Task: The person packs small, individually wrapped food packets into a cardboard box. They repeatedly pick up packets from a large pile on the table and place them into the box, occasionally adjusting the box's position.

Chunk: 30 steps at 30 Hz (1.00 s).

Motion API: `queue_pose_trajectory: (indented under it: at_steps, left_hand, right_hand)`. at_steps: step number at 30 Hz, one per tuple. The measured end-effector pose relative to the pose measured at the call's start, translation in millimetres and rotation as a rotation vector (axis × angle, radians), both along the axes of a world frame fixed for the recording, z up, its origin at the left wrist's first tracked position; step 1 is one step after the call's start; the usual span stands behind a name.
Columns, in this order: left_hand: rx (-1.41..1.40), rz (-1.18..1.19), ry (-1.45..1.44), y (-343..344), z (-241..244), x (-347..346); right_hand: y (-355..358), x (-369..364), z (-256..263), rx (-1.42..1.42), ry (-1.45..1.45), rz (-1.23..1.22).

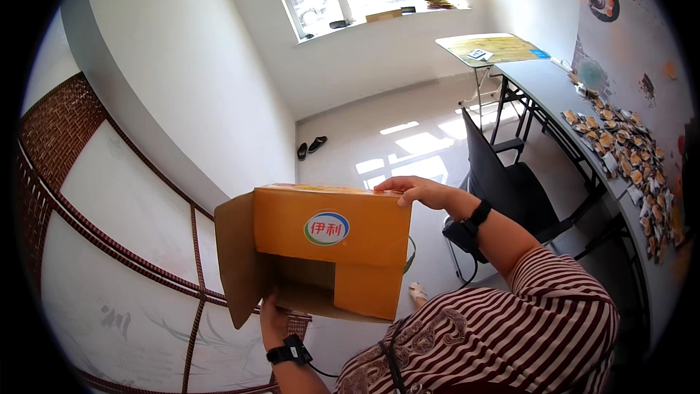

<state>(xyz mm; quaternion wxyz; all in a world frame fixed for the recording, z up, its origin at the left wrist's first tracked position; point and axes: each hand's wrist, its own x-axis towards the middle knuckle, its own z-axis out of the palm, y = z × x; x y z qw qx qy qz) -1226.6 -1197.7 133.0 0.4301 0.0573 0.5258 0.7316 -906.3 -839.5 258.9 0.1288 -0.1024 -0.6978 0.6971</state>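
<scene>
An orange Yili cardboard box (361, 230) is held up in front of me, tilted, with a cut-out in its printed side and a brown flap (235, 262) folded out at the left. My right hand (418, 191) grips the box's upper right corner, fingers on the top edge and thumb on the printed side. At the lower left, my left hand (274, 314) supports the box by the cut-out, its fingertips partly hidden by the cardboard. The part of the inside that shows holds nothing that I can make out.
Many small packets (634, 158) lie on a long grey table (547, 79) at the right. A black chair (525, 191) stands beside it, a folding table (503, 46) beyond. Dark shoes (317, 144) lie near the wall; a woven-framed screen (136, 191) stands left.
</scene>
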Motion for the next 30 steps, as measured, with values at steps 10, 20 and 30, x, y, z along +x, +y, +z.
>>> queue_pose_trajectory:
  at_steps: [10, 20, 30]
  left_hand:
    - [0.038, 0.087, -0.232, 152.5, -45.0, -31.3]
    - [0.03, 0.218, -0.231, 283.5, -65.7, -42.2]
    - [0.015, 0.105, -0.125, 443.9, -54.2, -109.2]
  right_hand:
    - [141.6, -113.2, 16.7, 0.768, 0.061, -0.436]
    - [156.9, -173.7, -42.5, 0.038, -0.131, 0.311]
    - [256.8, -245.6, -80.0, -0.379, -0.275, 0.023]
